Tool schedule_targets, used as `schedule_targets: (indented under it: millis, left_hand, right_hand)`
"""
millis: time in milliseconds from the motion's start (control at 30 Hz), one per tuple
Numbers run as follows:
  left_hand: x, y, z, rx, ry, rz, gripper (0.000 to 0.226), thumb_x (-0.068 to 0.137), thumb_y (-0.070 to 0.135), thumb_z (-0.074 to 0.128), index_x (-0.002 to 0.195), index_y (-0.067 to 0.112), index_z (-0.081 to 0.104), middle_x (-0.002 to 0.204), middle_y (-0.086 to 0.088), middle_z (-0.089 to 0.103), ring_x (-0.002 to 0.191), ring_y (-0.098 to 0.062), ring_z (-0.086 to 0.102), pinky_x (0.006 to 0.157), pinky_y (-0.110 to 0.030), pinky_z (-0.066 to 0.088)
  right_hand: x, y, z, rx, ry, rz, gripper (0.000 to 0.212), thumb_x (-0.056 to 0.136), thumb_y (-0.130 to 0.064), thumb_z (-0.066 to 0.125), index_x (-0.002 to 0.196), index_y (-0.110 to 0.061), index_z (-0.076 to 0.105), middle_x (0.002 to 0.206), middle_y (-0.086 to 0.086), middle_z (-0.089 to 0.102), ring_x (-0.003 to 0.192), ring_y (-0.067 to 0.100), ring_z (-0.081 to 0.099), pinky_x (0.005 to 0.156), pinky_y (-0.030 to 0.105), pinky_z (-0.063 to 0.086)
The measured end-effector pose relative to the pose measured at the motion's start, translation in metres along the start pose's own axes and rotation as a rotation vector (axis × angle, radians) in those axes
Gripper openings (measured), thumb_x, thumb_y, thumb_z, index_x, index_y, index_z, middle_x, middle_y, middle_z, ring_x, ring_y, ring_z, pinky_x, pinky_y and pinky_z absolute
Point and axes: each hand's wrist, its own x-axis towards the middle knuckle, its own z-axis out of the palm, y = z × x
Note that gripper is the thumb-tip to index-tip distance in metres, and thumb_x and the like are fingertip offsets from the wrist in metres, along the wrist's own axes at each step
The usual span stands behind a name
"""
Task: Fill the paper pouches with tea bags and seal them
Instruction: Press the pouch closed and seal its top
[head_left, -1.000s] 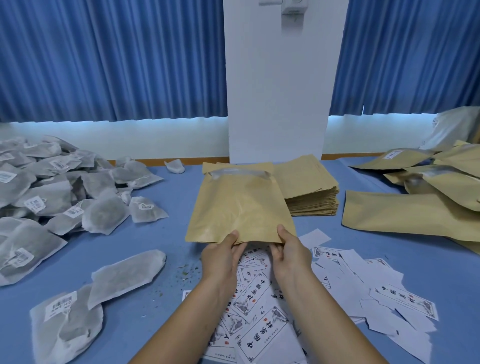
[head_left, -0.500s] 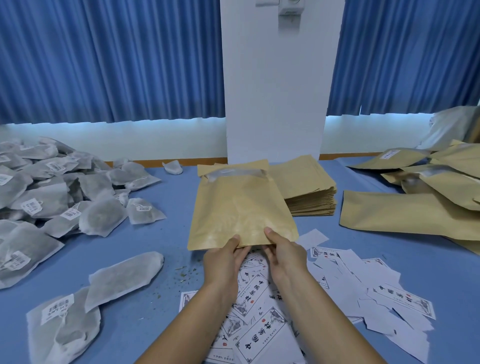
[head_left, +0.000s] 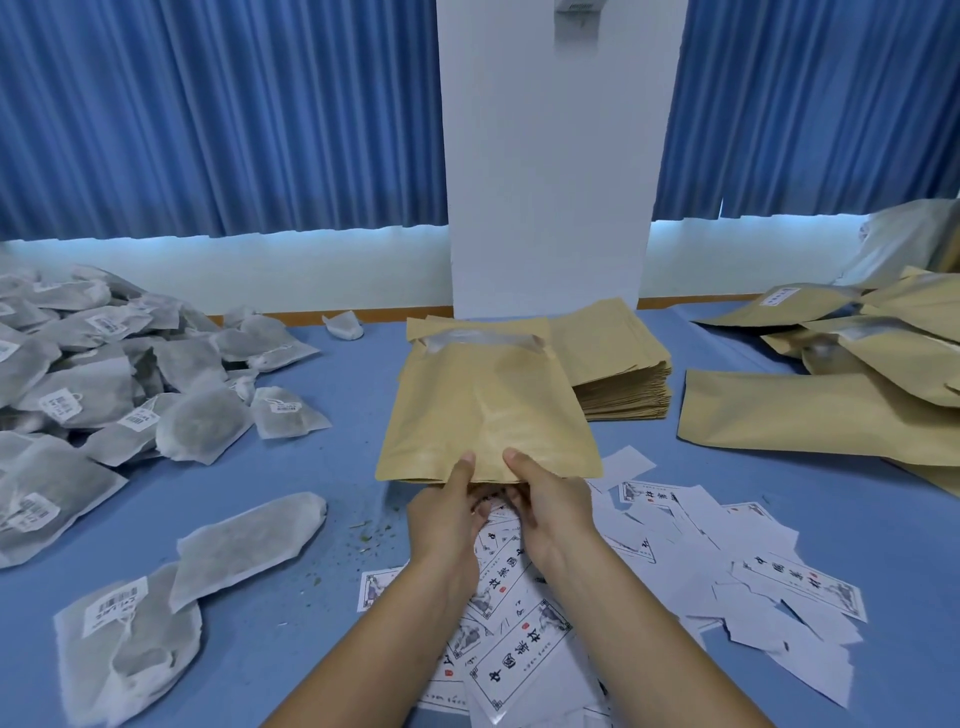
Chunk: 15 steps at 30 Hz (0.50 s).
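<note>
A brown paper pouch (head_left: 483, 405) is held above the blue table (head_left: 332, 483), its open mouth pointing away from me. My left hand (head_left: 447, 514) and my right hand (head_left: 550, 504) pinch its near edge side by side, thumbs on top and fingers underneath. A flat stack of empty pouches (head_left: 608, 364) lies just behind it. Grey tea bags (head_left: 93, 374) are heaped at the left, and two more tea bags (head_left: 244, 545) lie at the near left. Filled pouches (head_left: 852, 374) lie in a pile at the right.
Printed paper labels (head_left: 524, 649) and white slips (head_left: 779, 577) are scattered under and to the right of my forearms. A white pillar (head_left: 545, 171) and blue curtains stand behind the table. Loose tea crumbs (head_left: 363, 535) dot the cloth near the middle.
Both hands have slid closer together along the pouch's near edge. The pouch has shifted slightly toward me and its middle now bulges up.
</note>
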Motion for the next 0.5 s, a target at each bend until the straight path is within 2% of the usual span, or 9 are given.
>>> schedule_targets:
  millis: [100, 200, 267, 367, 433, 500]
  left_hand:
    - [0.001, 0.000, -0.003, 0.077, 0.005, 0.002, 0.015, 0.085, 0.012, 0.069, 0.081, -0.001, 0.064, 0.074, -0.013, 0.063, 0.063, -0.019, 0.057, 0.060, -0.023, 0.047]
    - [0.000, -0.001, -0.001, 0.112, -0.014, 0.018, 0.012, 0.082, 0.009, 0.069, 0.078, -0.002, 0.065, 0.077, -0.017, 0.063, 0.071, -0.025, 0.057, 0.059, -0.025, 0.047]
    - [-0.001, 0.000, 0.000, 0.072, 0.006, 0.033, 0.011, 0.085, 0.011, 0.068, 0.087, 0.001, 0.066, 0.081, -0.016, 0.067, 0.067, -0.024, 0.061, 0.052, -0.023, 0.048]
    - [0.002, 0.005, -0.001, -0.013, 0.037, 0.029, 0.020, 0.088, 0.017, 0.067, 0.104, 0.006, 0.063, 0.092, -0.013, 0.068, 0.063, -0.019, 0.060, 0.047, -0.022, 0.047]
    - [0.003, 0.008, -0.002, -0.067, 0.032, 0.002, 0.024, 0.087, 0.012, 0.067, 0.109, 0.003, 0.062, 0.099, -0.014, 0.068, 0.071, -0.021, 0.062, 0.055, -0.024, 0.050]
    - [0.004, 0.009, -0.004, -0.076, 0.036, -0.002, 0.020, 0.085, 0.007, 0.068, 0.103, -0.001, 0.062, 0.095, -0.015, 0.068, 0.076, -0.024, 0.064, 0.066, -0.028, 0.054]
  right_hand:
    - [-0.003, 0.005, 0.002, -0.091, -0.039, 0.038, 0.013, 0.078, 0.005, 0.072, 0.088, 0.003, 0.064, 0.085, 0.014, 0.065, 0.066, 0.019, 0.059, 0.053, 0.021, 0.048]
    - [0.000, 0.005, 0.000, -0.098, -0.005, 0.039, 0.020, 0.077, 0.008, 0.070, 0.095, 0.012, 0.062, 0.082, 0.019, 0.062, 0.066, 0.025, 0.056, 0.055, 0.025, 0.050]
    - [-0.001, 0.002, 0.000, -0.082, -0.017, 0.031, 0.021, 0.077, 0.010, 0.069, 0.097, 0.011, 0.061, 0.081, 0.018, 0.063, 0.063, 0.024, 0.057, 0.051, 0.023, 0.050]
    - [0.000, 0.000, 0.000, -0.075, -0.019, 0.020, 0.022, 0.078, 0.011, 0.068, 0.097, 0.006, 0.061, 0.089, 0.016, 0.065, 0.068, 0.022, 0.060, 0.057, 0.024, 0.048]
    - [-0.001, 0.001, 0.000, -0.053, -0.042, 0.032, 0.017, 0.079, 0.010, 0.067, 0.093, 0.002, 0.061, 0.089, 0.013, 0.066, 0.071, 0.021, 0.061, 0.060, 0.024, 0.048]
    - [-0.003, 0.003, 0.001, -0.034, -0.066, 0.049, 0.016, 0.081, 0.006, 0.068, 0.095, 0.000, 0.063, 0.090, 0.011, 0.067, 0.072, 0.020, 0.062, 0.060, 0.024, 0.049]
